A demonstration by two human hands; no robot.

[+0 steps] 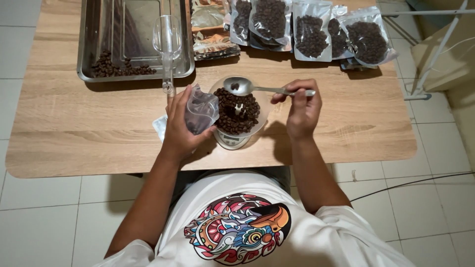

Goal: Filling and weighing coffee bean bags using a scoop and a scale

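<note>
Left hand [180, 123] grips clear pouch [200, 110], mouth tilted twd beans on scale [231, 140]; right hand [301, 109] pinches spoon [245, 86] w/ few beans, over the pile for scooping.

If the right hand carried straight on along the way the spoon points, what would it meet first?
Heading left, the right hand with its metal spoon would probably first meet the clear pouch in the left hand, though the spoon may sit higher; depth is unclear.

Dark brown beans [237, 112], silver spoon [243, 86]
</note>
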